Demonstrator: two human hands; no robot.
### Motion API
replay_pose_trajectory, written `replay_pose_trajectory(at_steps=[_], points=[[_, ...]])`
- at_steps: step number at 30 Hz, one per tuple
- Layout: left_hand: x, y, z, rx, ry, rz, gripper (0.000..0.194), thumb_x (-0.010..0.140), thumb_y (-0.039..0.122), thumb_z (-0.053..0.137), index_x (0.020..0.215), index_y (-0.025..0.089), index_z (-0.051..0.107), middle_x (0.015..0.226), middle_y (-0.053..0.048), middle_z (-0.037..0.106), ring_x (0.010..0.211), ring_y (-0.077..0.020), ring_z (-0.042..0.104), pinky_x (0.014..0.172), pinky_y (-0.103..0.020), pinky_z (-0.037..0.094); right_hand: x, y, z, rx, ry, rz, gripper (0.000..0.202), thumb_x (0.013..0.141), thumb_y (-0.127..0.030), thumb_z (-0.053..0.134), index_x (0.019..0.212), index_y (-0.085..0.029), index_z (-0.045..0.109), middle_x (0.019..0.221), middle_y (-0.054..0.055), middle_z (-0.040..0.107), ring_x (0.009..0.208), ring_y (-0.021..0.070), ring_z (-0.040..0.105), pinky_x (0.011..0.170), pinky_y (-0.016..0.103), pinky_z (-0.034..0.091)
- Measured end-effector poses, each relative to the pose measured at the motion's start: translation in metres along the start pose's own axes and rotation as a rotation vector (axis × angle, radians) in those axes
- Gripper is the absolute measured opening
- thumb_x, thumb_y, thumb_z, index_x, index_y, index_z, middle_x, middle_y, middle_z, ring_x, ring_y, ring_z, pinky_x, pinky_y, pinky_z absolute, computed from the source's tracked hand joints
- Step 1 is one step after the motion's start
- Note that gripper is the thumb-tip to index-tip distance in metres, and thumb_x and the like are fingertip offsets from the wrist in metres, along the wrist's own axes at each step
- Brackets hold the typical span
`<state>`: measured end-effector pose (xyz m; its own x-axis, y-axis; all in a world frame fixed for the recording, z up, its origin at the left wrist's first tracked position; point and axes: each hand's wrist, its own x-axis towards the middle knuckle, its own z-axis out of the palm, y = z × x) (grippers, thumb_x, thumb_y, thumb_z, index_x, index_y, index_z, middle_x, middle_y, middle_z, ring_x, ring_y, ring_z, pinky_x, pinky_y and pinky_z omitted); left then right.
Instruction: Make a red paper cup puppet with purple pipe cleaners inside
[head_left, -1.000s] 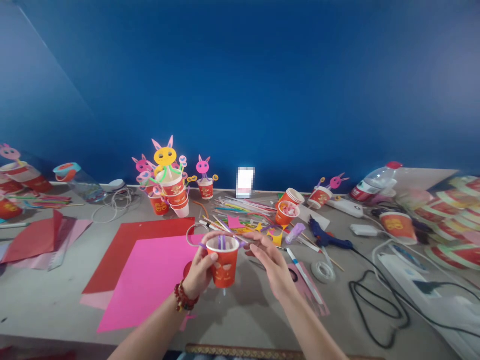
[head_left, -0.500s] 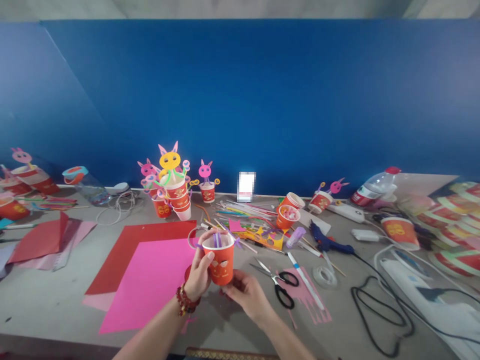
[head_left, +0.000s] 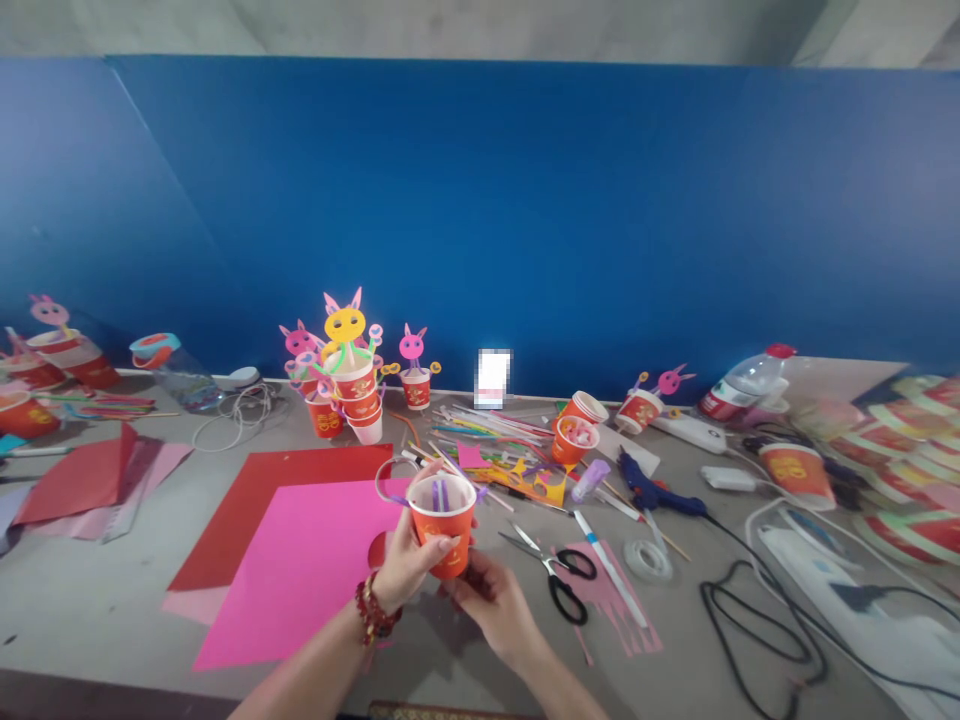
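A red paper cup (head_left: 441,520) with purple strips inside it is held above the table, its mouth tipped toward me. My left hand (head_left: 409,565) wraps round its left side, thumb across the front. Below the cup's right side is my right hand (head_left: 491,595), fingers curled in by the base; what they pinch, if anything, is hidden. Purple pieces stick out on both sides of the rim. Just right of my right hand lie black-handled scissors (head_left: 559,570). Pink paper (head_left: 300,570) and red paper (head_left: 232,520) lie to the left.
Finished cup figures (head_left: 352,385) stand at the back left. Pencils and paper scraps (head_left: 517,470) are strewn at the centre back. On the right are a blue glue gun (head_left: 652,490), clear tape (head_left: 648,560), a looping black cord (head_left: 750,630) and a white power strip (head_left: 847,600).
The cup has shifted slightly right and down and turned a little. My left thumb has slid further across its front. My right hand stays by the base.
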<state>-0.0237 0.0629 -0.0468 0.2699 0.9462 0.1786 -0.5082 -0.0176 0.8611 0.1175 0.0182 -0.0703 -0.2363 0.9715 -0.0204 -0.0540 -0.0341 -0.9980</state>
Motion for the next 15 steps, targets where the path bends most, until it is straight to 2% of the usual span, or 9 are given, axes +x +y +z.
replay_pose_trajectory(at_steps=[8, 15], points=[[0.000, 0.002, 0.001, 0.009, 0.011, -0.004, 0.082, 0.079, 0.040, 0.079, 0.149, 0.021, 0.041, 0.093, -0.010, 0.075, 0.072, -0.0217, 0.070, 0.064, -0.032, 0.058, 0.001, 0.008, 0.005, 0.094, 0.023, -0.019, 0.038, 0.084, -0.055, 0.071, 0.088, -0.017, 0.071, 0.071, 0.002, 0.070, 0.060, 0.0132, 0.052, 0.057, 0.023, 0.039], [0.000, 0.001, 0.003, 0.022, 0.063, -0.058, 0.079, 0.079, 0.042, 0.078, 0.146, 0.021, 0.044, 0.090, -0.010, 0.075, 0.070, -0.0208, 0.070, 0.064, -0.031, 0.058, 0.004, 0.016, 0.008, 0.192, 0.064, -0.041, 0.040, 0.080, -0.056, 0.075, 0.083, -0.017, 0.071, 0.067, 0.002, 0.067, 0.056, 0.0121, 0.050, 0.054, 0.023, 0.039]])
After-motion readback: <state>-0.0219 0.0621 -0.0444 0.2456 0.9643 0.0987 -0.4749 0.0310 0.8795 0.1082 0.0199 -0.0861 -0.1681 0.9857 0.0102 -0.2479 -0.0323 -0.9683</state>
